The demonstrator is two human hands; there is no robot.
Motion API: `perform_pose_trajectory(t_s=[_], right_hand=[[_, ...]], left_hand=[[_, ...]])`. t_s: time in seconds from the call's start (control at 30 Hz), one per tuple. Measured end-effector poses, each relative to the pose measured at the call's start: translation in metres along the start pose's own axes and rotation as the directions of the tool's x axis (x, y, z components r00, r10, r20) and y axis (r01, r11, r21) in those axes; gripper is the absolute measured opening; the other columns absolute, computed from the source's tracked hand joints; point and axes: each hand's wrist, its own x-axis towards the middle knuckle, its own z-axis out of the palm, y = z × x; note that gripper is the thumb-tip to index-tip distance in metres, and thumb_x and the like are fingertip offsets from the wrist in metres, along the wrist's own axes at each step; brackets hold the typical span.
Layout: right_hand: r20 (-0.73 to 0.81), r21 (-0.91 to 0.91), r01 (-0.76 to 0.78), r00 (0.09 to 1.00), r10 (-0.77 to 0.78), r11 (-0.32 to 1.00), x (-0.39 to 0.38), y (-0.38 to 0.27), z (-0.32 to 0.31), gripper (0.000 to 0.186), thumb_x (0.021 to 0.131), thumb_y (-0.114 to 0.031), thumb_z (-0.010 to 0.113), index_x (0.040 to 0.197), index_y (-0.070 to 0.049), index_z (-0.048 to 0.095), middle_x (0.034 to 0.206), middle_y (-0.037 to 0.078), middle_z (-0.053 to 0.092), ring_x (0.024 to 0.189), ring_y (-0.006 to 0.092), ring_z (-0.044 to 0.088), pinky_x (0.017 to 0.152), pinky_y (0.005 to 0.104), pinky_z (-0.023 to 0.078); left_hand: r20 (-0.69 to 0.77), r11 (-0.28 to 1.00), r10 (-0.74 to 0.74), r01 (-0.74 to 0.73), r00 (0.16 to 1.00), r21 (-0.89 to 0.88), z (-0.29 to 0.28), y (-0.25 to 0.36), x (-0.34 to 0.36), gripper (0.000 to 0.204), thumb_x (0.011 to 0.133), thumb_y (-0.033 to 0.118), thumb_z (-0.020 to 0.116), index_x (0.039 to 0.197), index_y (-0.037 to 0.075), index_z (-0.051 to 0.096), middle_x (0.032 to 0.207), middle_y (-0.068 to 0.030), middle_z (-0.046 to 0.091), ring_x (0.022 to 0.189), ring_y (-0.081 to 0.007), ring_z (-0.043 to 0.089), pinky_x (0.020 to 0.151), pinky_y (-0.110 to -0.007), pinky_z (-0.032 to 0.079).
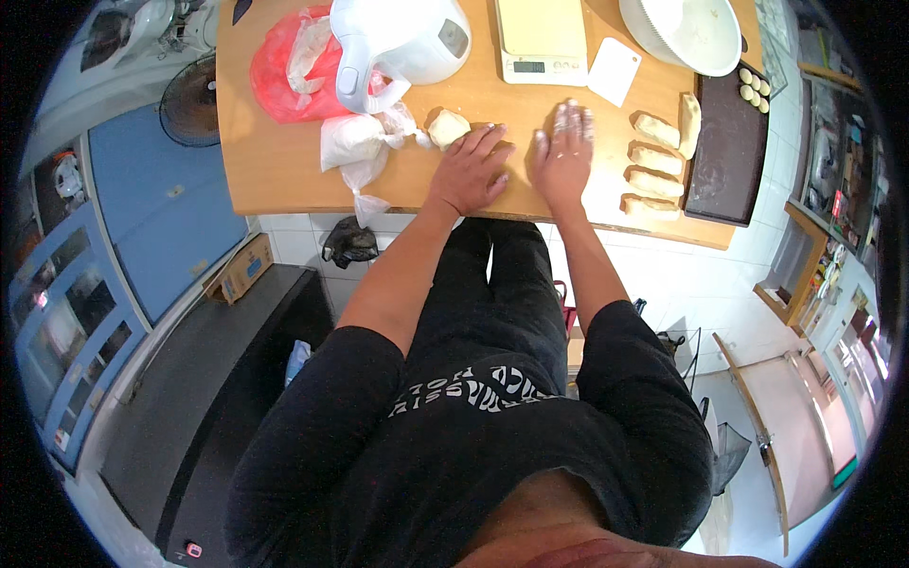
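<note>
My left hand point(473, 168) rests on the wooden table with its fingers apart and angled right. A pale lump of dough point(448, 129) lies just beyond its knuckles; whether they touch I cannot tell. Flat on the tabletop, fingers stretched forward and dusted with flour, is my right hand point(565, 156). Neither hand holds anything that I can see. Several dough rolls point(654, 183) lie to the right, most of them in a column. One longer roll point(689, 125) lies lengthwise against the edge of a dark baking tray point(724, 161).
Small dough balls point(755, 90) sit at the tray's far right. A white bowl point(696, 47), a white scraper point(614, 71) and a kitchen scale point(543, 43) stand at the back. At left are a white kettle point(402, 43), a red plastic bag point(284, 66) and bagged white powder point(350, 142).
</note>
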Motion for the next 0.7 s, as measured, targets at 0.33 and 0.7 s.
perform_pose_trajectory(t_s=[0.33, 0.7], right_hand=[[0.033, 0.064, -0.055, 0.998, 0.053, 0.996, -0.025, 0.026, -0.018, 0.063, 0.096, -0.033, 0.062, 0.15, -0.004, 0.047, 0.157, 0.023, 0.041, 0.146, 0.0436, 0.035, 0.12, 0.0538, 0.027], [0.251, 0.056, 0.096, 0.962, -0.107, 0.994, -0.072, 0.014, -0.028, 0.053, 0.098, -0.019, 0.057, 0.149, -0.006, 0.049, 0.158, 0.019, 0.042, 0.148, 0.0395, 0.035, 0.121, 0.0539, 0.026]], left_hand=[[0.009, 1.0, -0.019, 0.019, 1.0, 0.011, -0.001, 0.0, -0.001, 0.049, 0.084, 0.03, 0.072, 0.13, 0.018, 0.061, 0.153, -0.0062, 0.046, 0.14, -0.0278, 0.042, 0.113, -0.046, 0.036], [0.036, 0.999, -0.038, 0.038, 0.999, 0.016, -0.004, 0.0, -0.002, 0.05, 0.084, 0.03, 0.072, 0.131, 0.016, 0.062, 0.151, -0.0075, 0.049, 0.139, -0.0283, 0.043, 0.112, -0.046, 0.037]])
